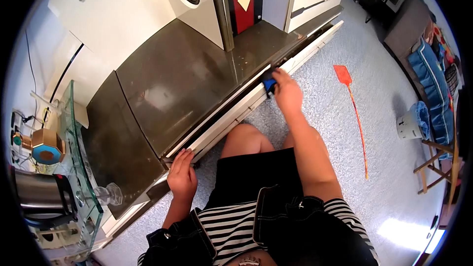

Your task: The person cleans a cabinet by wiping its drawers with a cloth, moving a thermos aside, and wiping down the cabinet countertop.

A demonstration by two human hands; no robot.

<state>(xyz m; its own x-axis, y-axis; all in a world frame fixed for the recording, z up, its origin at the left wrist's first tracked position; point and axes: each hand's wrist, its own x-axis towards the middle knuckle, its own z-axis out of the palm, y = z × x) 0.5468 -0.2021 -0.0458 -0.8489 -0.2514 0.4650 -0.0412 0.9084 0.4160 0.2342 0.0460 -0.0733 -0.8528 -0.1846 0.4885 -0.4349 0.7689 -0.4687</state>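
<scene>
A long white drawer (pixel 246 106) is pulled slightly out along the front of the low cabinet, leaving a dark gap behind its front. My left hand (pixel 183 173) is at the drawer's near left end, its fingers over the top edge. Farther along, my right hand (pixel 287 90) is closed on a small black and blue object (pixel 269 83) at the drawer's upper edge. I cannot tell what kind of thing it is. The drawer's inside is mostly hidden under the cabinet's dark glossy top (pixel 167 88).
A white speaker (pixel 194 7) stands on the cabinet. At left, a glass shelf (pixel 81 167) carries a steel kettle (pixel 42 197). On the speckled floor lie a red fly swatter (pixel 343 75) and, farther right, a bin (pixel 409 125) beside a wooden folding stool (pixel 433 165).
</scene>
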